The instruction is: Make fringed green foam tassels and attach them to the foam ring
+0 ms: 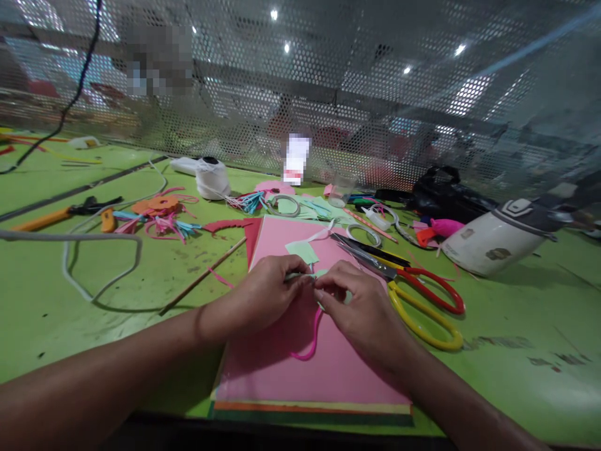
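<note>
Over a stack of coloured paper (pixel 291 382) with a pink sheet on top, my left hand (pixel 275 288) and my right hand (pixel 354 297) meet, fingertips pinched close together. Between them is a small light-green paper piece (pixel 320 274), mostly hidden by the fingers. A bright pink strip (pixel 313 338) hangs down from beneath the right fingers and curls on the pink sheet. Just beyond the fingertips lies another light-green paper piece (pixel 303 251). Scissors with one red and one yellow handle (pixel 422 300) rest right of my right hand, their blades on the stack's edge.
A white thread spool (pixel 212 178), paper tassels (pixel 164 219), a thin stick (pixel 201 275) and orange-handled pliers (pixel 51 218) lie left. Tape rolls (pixel 364 236) and green scraps (pixel 310 208) sit behind. A white bottle (pixel 498 241) lies right. A grey cable (pixel 136 250) loops across the table.
</note>
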The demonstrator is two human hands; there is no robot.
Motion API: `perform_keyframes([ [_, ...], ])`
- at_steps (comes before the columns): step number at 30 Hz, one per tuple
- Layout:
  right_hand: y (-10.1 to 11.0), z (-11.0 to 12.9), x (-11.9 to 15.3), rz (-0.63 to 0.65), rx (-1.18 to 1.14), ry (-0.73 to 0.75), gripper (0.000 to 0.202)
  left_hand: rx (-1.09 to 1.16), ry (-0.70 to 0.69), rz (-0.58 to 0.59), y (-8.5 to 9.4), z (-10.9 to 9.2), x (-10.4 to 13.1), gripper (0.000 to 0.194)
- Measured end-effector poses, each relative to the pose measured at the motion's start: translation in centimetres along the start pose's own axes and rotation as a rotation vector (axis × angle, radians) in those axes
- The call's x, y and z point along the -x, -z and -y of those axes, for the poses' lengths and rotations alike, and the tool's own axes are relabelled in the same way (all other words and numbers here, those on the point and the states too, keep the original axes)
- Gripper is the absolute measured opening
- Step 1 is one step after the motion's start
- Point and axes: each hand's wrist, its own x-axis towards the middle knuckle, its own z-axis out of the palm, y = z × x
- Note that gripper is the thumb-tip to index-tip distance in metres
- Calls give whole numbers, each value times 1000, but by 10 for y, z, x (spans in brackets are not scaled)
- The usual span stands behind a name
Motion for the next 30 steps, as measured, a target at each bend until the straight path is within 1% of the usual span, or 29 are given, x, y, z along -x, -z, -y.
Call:
perform_keyframes([
  [2,-1,-1,0,-54,-14,12,12,38,8,32,1,0,0,17],
  [5,-1,1,0,-99,-40,24,11,167,80,89,4,-2,0,18],
  [8,0,5,0,-82,-110,-16,12,270,200,130,7,-7,0,16],
  [10,0,8,-1,-48,-160,-62,12,312,247,129,9,-11,0,15],
  [14,2,10,0,18,-223,-122,10,353,239,111,9,-16,-1,12],
  [21,9,11,5,71,-321,-93,13,332,173,87,5,-11,-2,10],
  [23,14,13,6,123,-394,-92,13,327,165,77,3,-11,-2,10],
  [26,21,12,5,243,-609,-173,10,371,174,74,3,-12,-1,12],
  [28,21,8,4,281,-749,-229,10,402,188,90,4,-13,-1,14],
  [30,20,2,2,284,-888,-288,17,434,208,119,5,-14,0,18],
])
